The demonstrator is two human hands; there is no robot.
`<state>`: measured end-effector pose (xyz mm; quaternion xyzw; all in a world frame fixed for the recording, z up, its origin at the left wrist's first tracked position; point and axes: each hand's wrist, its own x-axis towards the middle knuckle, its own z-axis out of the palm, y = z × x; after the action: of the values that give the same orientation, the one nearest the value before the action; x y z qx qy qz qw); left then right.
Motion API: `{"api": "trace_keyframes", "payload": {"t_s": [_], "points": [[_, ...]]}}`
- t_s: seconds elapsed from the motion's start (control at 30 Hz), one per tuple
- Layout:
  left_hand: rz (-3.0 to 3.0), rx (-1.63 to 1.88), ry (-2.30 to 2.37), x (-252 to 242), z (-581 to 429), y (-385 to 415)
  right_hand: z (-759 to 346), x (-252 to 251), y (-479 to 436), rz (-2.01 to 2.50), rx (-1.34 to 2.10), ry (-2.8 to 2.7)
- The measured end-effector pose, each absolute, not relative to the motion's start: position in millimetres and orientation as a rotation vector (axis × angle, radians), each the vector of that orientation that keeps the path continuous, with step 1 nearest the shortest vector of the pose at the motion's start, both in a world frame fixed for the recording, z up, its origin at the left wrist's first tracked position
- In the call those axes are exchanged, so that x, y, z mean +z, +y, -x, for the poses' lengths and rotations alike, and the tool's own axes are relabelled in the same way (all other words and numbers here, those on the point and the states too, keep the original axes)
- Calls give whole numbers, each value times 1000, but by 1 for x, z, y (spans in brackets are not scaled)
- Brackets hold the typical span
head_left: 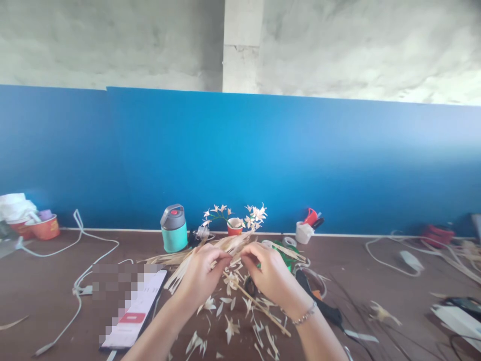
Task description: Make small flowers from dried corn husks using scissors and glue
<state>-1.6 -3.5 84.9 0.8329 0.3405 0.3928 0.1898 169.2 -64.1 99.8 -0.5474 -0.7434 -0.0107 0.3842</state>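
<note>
My left hand (206, 263) and my right hand (265, 263) are raised over the middle of the table, fingertips facing each other a small gap apart. Each has thumb and forefinger pinched together; whatever they hold is too small or hidden to name. Behind them lies a pile of pale dried husk strips (180, 273). Below and between my wrists are cut husk flowers (232, 328) and loose petal pieces (196, 343). A thin stick (263, 313) lies slantwise near my right wrist. Beyond my hands, finished-looking pale flowers (256, 215) on green stems stand in a paper cup (235, 228).
A teal flask (175, 230) stands left of the cup, a white cup of tools (304, 232) right. A phone or tablet (137, 313) lies by my left forearm. White cables (80, 281) run at left. A black-handled tool (319, 301) lies near my right forearm. A blue partition (240, 155) borders the back.
</note>
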Motion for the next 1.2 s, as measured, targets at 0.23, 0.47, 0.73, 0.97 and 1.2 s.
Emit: {"api": "trace_keyframes", "payload": {"t_s": [0.23,0.47,0.73,0.97,1.2], "points": [[-2378,1120,987,84,1,-5,-170,102,-66,1396,-61,-1894],[-2339,1148,921,82,-2,-6,-162,99,-66,1389,-97,-1866],[-2459,1112,865,76,-2,-4,-161,100,-64,1359,-240,-1954],[-2464,1105,950,79,-2,-7,-161,102,-65,1368,-289,-2004],[-2449,1101,943,80,-2,-8,-160,103,-67,1445,-262,-1995]]}}
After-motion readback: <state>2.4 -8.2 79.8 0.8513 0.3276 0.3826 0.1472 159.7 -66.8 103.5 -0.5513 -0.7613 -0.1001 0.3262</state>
